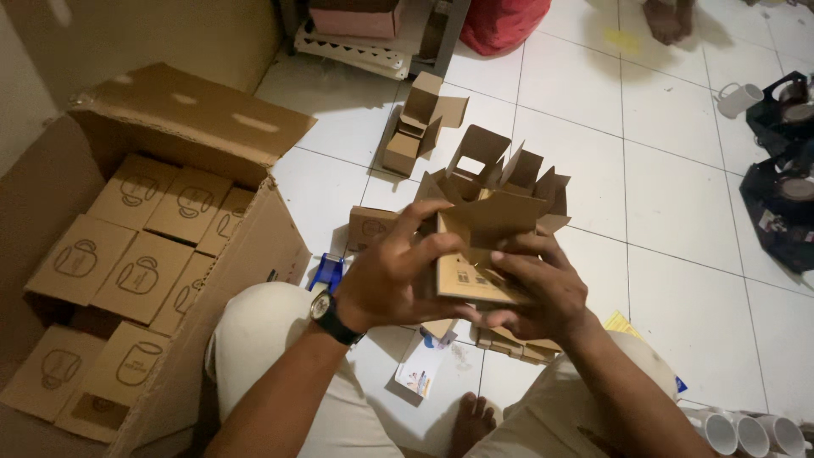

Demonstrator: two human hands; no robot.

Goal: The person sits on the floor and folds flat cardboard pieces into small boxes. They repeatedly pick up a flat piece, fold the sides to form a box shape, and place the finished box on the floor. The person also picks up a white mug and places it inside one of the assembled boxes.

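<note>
A small brown cardboard box (pixel 485 222) with its flaps standing open is held over my lap, between both hands. My left hand (pixel 392 276), with a dark wristwatch on its wrist, grips the box's left side, fingers curled over its top edge. Against the box's lower right face lies my right hand (pixel 540 284), thumb on the front panel. Under the hands a stack of flat cardboard blanks (pixel 515 343) rests on the white tiled floor.
A big open carton (pixel 254 246) at left is packed with several small mug boxes (pixel 136 271). More open boxes (pixel 417 127) lie on the tiles ahead. White mugs (pixel 746 432) stand at bottom right, one mug (pixel 738 98) at upper right. Another person's foot (pixel 668 19) shows at top.
</note>
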